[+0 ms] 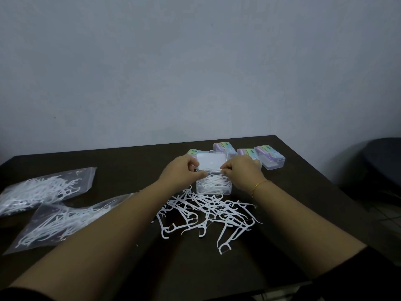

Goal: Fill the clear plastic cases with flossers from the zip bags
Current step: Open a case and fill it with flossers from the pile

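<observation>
A clear plastic case (213, 187) holding white flossers stands open in the middle of the dark table (282, 246). Its lid (211, 161) is raised behind it. My left hand (182, 170) pinches the lid's left edge and my right hand (240, 172) pinches its right edge. A loose heap of white flossers (206, 211) lies in front of the case. Two zip bags hold more flossers at the left: one (43, 190) farther back, one (65, 222) nearer, partly under my left forearm.
Several closed clear cases with coloured labels (269, 157) stand behind the open case near the table's back edge. A grey wall rises behind the table. A dark chair (384, 161) is off the table's right side.
</observation>
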{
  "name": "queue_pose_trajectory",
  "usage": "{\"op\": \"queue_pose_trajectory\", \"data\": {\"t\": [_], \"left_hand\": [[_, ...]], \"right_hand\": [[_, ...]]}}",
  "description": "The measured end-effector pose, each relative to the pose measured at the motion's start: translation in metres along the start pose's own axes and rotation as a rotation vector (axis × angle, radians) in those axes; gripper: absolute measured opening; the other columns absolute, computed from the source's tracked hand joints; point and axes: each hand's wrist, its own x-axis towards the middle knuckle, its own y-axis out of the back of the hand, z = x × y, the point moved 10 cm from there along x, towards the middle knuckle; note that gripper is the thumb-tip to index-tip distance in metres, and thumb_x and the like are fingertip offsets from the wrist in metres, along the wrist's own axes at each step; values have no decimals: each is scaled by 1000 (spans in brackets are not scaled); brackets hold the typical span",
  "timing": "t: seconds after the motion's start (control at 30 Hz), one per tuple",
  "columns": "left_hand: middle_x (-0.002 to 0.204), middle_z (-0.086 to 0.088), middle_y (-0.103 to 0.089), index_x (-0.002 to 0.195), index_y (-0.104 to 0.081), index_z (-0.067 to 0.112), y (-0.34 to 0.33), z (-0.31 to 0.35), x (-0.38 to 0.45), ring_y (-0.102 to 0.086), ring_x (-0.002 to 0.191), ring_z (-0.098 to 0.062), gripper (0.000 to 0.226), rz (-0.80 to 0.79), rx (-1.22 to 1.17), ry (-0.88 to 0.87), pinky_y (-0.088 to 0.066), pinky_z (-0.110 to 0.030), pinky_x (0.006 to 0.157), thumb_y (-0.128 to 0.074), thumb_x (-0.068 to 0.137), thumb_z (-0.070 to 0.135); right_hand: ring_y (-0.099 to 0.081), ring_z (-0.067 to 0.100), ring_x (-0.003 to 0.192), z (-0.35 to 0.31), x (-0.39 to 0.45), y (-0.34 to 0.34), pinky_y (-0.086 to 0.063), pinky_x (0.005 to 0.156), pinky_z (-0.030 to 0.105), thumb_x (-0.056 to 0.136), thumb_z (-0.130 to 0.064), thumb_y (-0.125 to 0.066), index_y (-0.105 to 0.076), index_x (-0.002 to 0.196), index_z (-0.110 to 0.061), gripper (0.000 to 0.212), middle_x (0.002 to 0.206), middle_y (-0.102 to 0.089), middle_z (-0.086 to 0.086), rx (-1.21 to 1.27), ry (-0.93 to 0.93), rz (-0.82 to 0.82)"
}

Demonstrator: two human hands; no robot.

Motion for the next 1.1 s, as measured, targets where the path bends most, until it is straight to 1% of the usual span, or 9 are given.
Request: {"op": "queue_pose_trajectory", "data": {"t": [0.1, 0.2, 0.3, 0.4, 0.63, 0.77, 0.83, 0.9, 1.1], "left_hand": [[76, 11, -55, 78, -67, 28, -14, 11, -1, -52, 68, -8, 19, -71, 241, -110, -38, -24, 57, -75, 76, 45], [91, 10, -56, 90, -73, 29, -19, 15, -1, -54, 77, -7, 18, -77, 364, -163, -43, -25, 63, -70, 80, 45], [93, 8, -62, 94, -76, 25, -20, 18, -1, -57, 79, -9, 16, -65, 403, -200, -46, -25, 67, -66, 86, 35], [99, 7, -52, 97, -73, 26, -18, 21, -3, -52, 86, -9, 18, -41, 443, -246, -47, -26, 72, -62, 88, 38], [90, 11, -44, 90, -68, 23, -4, 24, -5, -49, 77, -7, 15, 52, 385, -274, -44, -25, 67, -59, 91, 35], [61, -9, -50, 62, -57, 2, -11, 13, 2, -40, 53, -14, 34, -59, 150, -173, -35, -28, 54, -58, 90, 22], [56, -6, -46, 65, -57, -3, -13, 7, 2, -37, 47, -13, 37, -109, 51, -97, -32, -24, 49, -58, 92, 22], [57, 0, -48, 72, -61, 1, -14, 0, 2, -39, 47, -9, 31, -120, -3, -24, -33, -19, 46, -60, 92, 24], [62, 3, -58, 80, -66, -2, -14, -6, 3, -44, 53, -11, 25, -75, -60, 25, -37, -22, 50, -58, 91, 18]], "right_hand": [[-44, 23, 115, -2, -1, -9, -33, 92, 41, 98, -33, -46, -70, 109, -31, 27, 121, -60, -1, -56, 35, -67], [-38, 25, 120, -6, -2, -14, -31, 100, 47, 95, -36, -49, -69, 109, -34, 24, 123, -57, 0, -76, 66, -116], [-37, 26, 122, -6, 0, -18, -28, 105, 49, 93, -38, -54, -68, 112, -34, 24, 125, -55, 2, -95, 75, -128], [-39, 24, 120, -9, 1, -18, -31, 105, 49, 93, -36, -54, -70, 108, -30, 23, 121, -58, 2, -101, 97, -94], [-39, 22, 118, -10, 3, -11, -28, 106, 50, 96, -30, -47, -69, 106, -26, 24, 118, -59, 0, -25, 101, -43], [-41, 20, 116, -5, 3, -6, -29, 101, 46, 98, -29, -46, -68, 110, -29, 25, 119, -60, -3, 36, 89, -28], [-43, 20, 115, -4, 3, -5, -30, 99, 45, 98, -30, -45, -68, 111, -30, 26, 119, -60, -3, 53, 88, -24], [-44, 21, 115, -4, 3, -6, -30, 99, 45, 99, -30, -44, -68, 112, -32, 27, 121, -60, -2, 40, 92, -37], [-46, 20, 117, -3, 1, -9, -29, 106, 49, 94, -40, -51, -66, 114, -32, 26, 122, -60, -3, 69, 78, -22]]}}
